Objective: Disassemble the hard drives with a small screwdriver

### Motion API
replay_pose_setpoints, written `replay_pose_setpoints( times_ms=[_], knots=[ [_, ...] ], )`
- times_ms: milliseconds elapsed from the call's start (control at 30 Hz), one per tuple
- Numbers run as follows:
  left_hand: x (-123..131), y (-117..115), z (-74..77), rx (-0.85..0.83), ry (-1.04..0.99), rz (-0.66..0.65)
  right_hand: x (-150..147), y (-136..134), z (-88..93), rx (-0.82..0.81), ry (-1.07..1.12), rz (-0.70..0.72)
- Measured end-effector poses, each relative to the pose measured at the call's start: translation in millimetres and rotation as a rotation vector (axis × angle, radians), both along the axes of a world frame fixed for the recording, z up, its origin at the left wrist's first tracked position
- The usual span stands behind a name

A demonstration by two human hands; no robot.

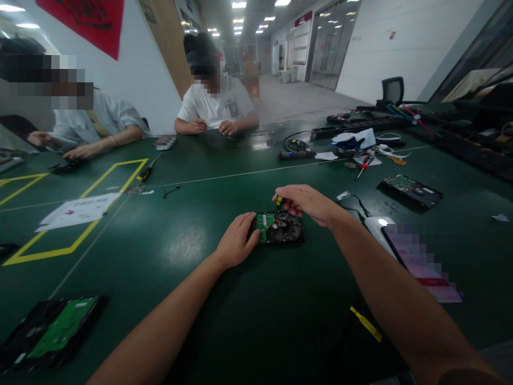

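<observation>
A hard drive [284,233] lies flat on the green table in front of me, with its green circuit board and dark metal casing facing up. My left hand [238,238] is closed around its left end, thumb on the near side and fingers on the far side. Above the drive's far edge, my right hand [305,203] pinches a small screwdriver [279,201] with a yellow and black handle. The tool points down at the drive; its tip is too small to make out.
More hard drives lie at the right [412,190] and near left. A phone [420,262] rests beside my right forearm, near a yellow strip [366,324]. Another screwdriver [148,170], paper sheets [76,211], cables and tools are spread farther off. Two people sit across the table.
</observation>
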State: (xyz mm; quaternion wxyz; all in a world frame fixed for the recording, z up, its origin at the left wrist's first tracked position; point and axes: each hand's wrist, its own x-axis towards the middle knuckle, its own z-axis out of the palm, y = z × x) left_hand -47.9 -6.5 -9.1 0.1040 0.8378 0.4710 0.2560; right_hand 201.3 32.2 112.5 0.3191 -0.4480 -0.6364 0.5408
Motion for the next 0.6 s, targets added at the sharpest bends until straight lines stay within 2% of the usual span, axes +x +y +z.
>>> replay_pose_setpoints(
  times_ms=[267, 600],
  knots=[
    [-0.1, 1.0, -2.5, -0.001, 0.006, 0.008, 5.6, 5.5, -2.3, -0.213, 0.045, 0.101],
    [0.2, 1.2, -1.9, 0.007, 0.006, 0.002, 0.1, 2.5, -1.4, -0.373, 0.134, 0.166]
  ],
)
